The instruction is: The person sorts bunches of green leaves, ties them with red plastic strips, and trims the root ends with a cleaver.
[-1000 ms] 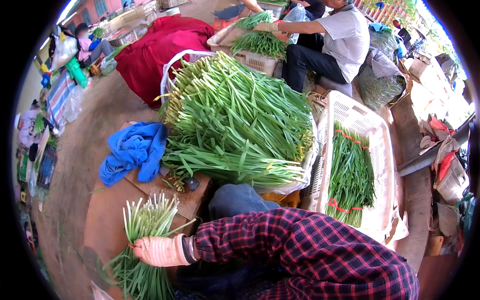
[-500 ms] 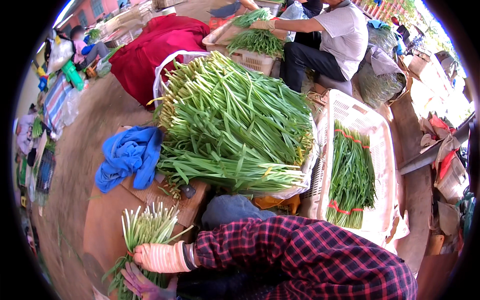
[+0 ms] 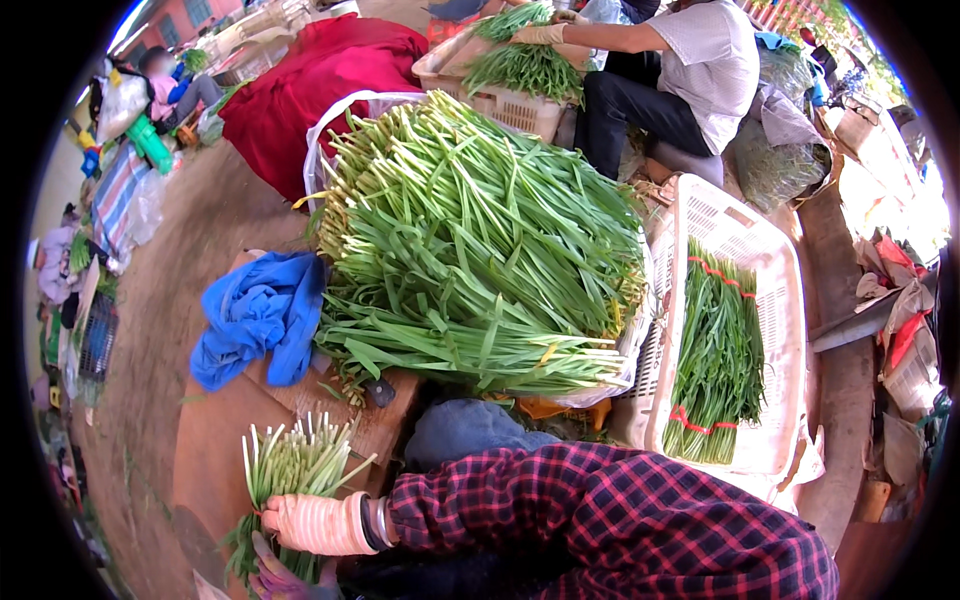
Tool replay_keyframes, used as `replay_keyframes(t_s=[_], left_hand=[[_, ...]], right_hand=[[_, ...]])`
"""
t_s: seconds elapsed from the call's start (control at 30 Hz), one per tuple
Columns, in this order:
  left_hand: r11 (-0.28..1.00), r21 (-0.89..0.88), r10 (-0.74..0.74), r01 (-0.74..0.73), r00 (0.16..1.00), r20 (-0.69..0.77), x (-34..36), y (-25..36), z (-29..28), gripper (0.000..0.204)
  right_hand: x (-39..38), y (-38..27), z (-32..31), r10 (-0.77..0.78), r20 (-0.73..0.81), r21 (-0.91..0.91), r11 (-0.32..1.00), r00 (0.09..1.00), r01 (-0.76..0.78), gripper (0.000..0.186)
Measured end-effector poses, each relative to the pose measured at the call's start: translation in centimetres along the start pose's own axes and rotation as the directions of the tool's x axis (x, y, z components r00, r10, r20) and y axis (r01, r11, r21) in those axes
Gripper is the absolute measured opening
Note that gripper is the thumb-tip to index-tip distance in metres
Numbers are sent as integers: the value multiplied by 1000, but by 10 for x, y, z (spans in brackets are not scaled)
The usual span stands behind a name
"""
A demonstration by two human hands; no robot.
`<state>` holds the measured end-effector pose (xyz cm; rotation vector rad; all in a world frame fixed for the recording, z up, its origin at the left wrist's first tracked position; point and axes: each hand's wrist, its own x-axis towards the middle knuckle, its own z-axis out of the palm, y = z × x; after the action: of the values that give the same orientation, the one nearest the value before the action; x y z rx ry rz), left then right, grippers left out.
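Observation:
My right hand, in a pale striped covering and below a red plaid sleeve, grips a bunch of long green leafy stalks at the lower left, pale ends upward, near a thin red band. My left hand, in a purple glove, is partly hidden at the lower edge, its fingers against the leaves below my right hand. The bunch is over a brown board. Beyond it are a crumpled blue cloth and a large heap of similar stalks in a white liner.
A white crate at right holds banded green bundles. A co-worker sits at the back with greens on crates. A red cloth lies behind the heap; bags and crates crowd both sides.
My left hand, unseen a second ago, has come in from below onto the bunch. My right hand stays on it. The co-worker's hands have moved slightly.

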<state>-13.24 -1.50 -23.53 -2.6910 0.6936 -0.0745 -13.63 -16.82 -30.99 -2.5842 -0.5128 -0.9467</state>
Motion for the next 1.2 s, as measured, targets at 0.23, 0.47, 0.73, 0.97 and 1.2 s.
replay_keyframes(t_s=[0.23,0.47,0.73,0.97,1.2], left_hand=[[975,-223,-13,-17,991,-135,-1,-2,33,118],[997,-60,39,-49,988,-151,17,-22,19,100],[966,-237,63,-107,981,-185,-5,-23,-1,123],[766,-544,165,-342,923,-347,29,-36,-3,93],[759,-597,63,-259,942,-329,83,-45,22,34]], right_hand=[[-7,0,24,51,-160,-518,846,986,-128,12],[5,16,-1,245,97,415,871,965,-263,14],[1,6,0,216,138,398,881,967,-254,13],[0,5,-14,118,-135,402,914,984,-54,16],[3,4,-25,9,-82,371,928,997,22,20]])
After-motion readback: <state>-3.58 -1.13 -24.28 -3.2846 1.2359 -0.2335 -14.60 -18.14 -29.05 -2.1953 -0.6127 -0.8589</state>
